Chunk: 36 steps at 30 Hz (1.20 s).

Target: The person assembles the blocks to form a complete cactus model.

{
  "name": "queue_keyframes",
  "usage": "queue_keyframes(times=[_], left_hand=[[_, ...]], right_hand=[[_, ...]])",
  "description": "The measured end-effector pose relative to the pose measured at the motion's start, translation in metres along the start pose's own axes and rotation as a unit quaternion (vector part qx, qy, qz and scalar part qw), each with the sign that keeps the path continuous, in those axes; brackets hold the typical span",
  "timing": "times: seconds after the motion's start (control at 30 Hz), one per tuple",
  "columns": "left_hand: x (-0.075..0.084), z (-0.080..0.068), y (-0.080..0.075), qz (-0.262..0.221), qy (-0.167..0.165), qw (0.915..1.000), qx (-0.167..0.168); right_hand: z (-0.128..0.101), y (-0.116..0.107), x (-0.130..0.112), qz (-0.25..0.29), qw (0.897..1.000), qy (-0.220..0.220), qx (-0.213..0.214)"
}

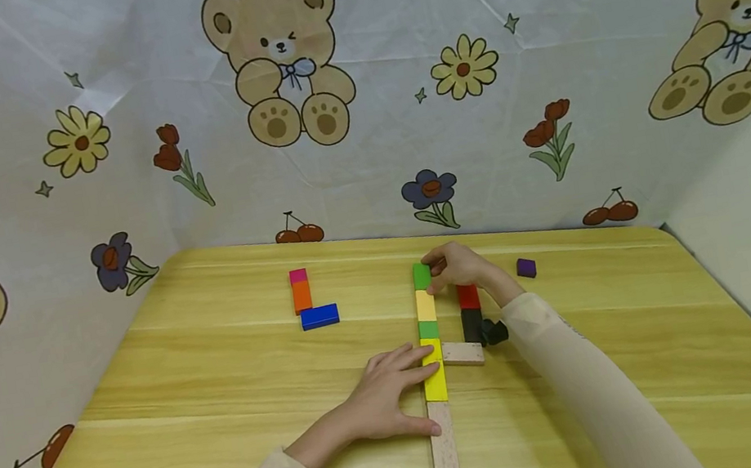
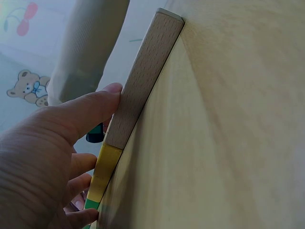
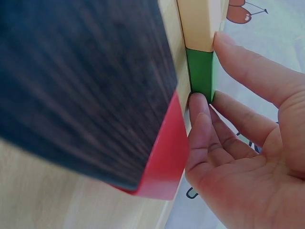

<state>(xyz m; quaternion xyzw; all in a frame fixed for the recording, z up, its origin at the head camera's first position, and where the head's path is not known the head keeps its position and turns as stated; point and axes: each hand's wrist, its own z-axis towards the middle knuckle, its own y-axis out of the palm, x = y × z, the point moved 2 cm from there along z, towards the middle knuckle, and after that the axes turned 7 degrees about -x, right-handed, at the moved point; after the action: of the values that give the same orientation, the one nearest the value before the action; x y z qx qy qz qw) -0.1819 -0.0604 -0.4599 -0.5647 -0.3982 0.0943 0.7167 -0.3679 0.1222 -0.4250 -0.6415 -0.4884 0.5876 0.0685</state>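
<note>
Running from near the front edge of the bench point(image 1: 228, 424) toward its back edge, the row of blocks point(image 1: 432, 357) lies in the head view with the left hand point(image 1: 391, 397) spread flat against its left side at the yellow block point(image 1: 435, 380), while the right hand point(image 1: 459, 265) pinches the green end block point(image 1: 421, 276). In the left wrist view the thumb presses the plain wooden block point(image 2: 143, 81). The right wrist view shows fingertips point(image 3: 200, 107) closed round the green end block point(image 3: 200, 74), beside a red and black block point(image 3: 95, 86).
</note>
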Motion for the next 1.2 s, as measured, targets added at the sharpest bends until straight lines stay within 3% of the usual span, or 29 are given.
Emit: queue_keyframes(times=[0.3,0.63,0.83,1.0,1.2], left_hand=[[0.001,-0.001,-0.001,-0.007,-0.001,1.0000,-0.003],[0.001,-0.001,-0.002,-0.003,0.001,1.0000,0.000],[0.000,-0.001,-0.001,-0.003,0.001,1.0000,0.002],[0.000,-0.001,0.000,-0.006,-0.001,1.0000,0.001],[0.000,-0.001,0.000,-0.010,-0.004,0.9999,-0.001]], right_hand=[[-0.003,-0.002,-0.002,-0.005,1.000,-0.009,-0.004],[-0.037,-0.024,-0.018,0.003,0.995,-0.093,0.033],[-0.055,-0.047,0.009,0.034,0.990,-0.072,0.118],[-0.075,-0.064,0.038,0.082,0.978,-0.038,0.186],[-0.093,-0.073,0.072,0.125,0.969,-0.005,0.215]])
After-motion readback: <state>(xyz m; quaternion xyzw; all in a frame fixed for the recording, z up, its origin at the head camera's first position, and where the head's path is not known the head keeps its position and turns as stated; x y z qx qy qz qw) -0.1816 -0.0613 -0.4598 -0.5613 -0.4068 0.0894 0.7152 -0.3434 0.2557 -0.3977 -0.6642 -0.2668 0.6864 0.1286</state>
